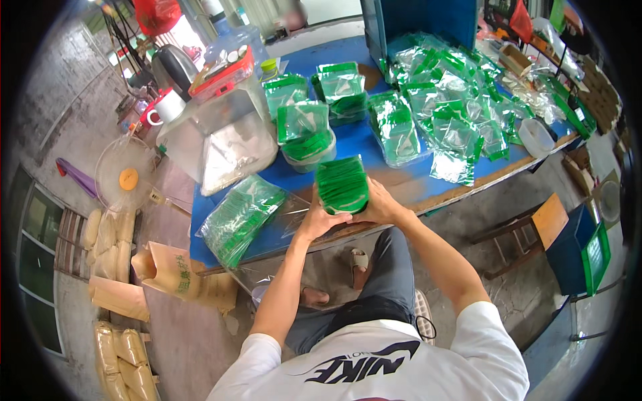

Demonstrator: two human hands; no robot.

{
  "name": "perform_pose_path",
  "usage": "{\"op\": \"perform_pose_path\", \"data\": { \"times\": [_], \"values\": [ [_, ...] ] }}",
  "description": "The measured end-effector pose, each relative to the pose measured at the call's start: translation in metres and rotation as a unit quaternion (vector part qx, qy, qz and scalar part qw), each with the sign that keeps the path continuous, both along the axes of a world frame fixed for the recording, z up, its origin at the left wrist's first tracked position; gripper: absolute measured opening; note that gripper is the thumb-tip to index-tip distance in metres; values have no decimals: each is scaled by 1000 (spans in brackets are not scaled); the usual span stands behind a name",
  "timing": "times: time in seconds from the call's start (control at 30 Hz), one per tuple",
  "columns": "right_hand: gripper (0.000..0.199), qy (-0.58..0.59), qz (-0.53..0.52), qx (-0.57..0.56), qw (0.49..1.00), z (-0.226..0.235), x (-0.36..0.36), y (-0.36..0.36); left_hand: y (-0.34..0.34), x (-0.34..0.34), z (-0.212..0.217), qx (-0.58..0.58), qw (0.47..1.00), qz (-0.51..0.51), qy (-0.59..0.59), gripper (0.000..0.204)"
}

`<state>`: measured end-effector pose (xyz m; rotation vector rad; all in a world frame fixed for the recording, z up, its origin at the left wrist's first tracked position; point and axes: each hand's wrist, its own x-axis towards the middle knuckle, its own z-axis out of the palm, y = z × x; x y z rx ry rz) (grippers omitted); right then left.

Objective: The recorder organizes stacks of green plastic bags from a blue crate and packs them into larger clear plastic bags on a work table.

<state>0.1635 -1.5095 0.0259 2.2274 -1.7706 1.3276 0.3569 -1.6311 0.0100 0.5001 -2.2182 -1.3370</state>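
Observation:
A thick stack of green-edged plastic packets (342,184) is gripped between both hands over the front edge of the blue table. My left hand (319,217) closes round its left side, the thumb across the near face. On the opposite side my right hand (381,203) presses against it, its fingers partly hidden behind the stack. To the left lies a clear plastic bag of similar packets (244,217). Just beyond the hands, a round tub (311,158) holds more packets. Another filled clear container (396,130) stands to its right.
A large loose heap of packets (455,93) spreads before a blue bin (421,23). A clear box with a red lid (227,83) and a white mug (167,107) stand at left. A fan (128,178) is beside the table; a wooden stool (528,230) sits at right.

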Motion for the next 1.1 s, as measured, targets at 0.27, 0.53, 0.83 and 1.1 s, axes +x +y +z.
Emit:
{"op": "perform_pose_path", "data": {
  "times": [0.27, 0.53, 0.83, 1.1],
  "values": [
    [99, -449, 110, 76, 884, 43, 51, 44, 81, 20, 57, 402, 877, 30, 260, 55],
    [100, -540, 50, 9, 840, 37, 89, 49, 114, 21, 56, 585, 700, 45, 407, 45],
    [79, -632, 106, 96, 762, 40, 83, 62, 140, 8, 86, 285, 818, 235, 442, 56],
    [56, -805, 240, 169, 516, -8, 76, 58, 107, 57, 149, 299, 922, 91, 228, 47]
  ]
}}
